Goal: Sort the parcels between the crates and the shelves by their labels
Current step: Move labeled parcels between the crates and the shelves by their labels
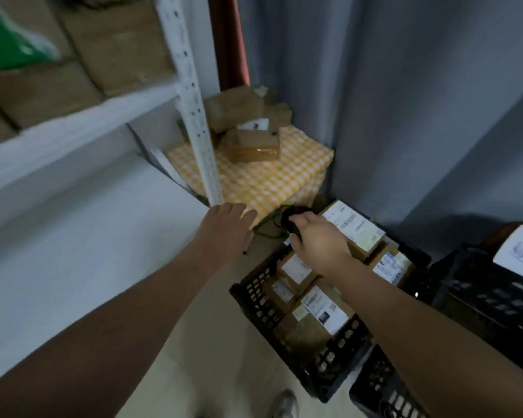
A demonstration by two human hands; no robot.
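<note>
Head view: right hand (pixel 317 245) fingers grasp a dark object (pixel 291 218); left hand (pixel 224 227) fingers released.

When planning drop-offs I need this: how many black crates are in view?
3: middle crate below the right hand, holding labelled parcels; right crate at the frame edge; bottom crate cut off. Others may be hidden.

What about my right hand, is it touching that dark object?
Touching. In the head view the right hand grips the dark object, fingers curled round it, at the black crate's far end.
</note>
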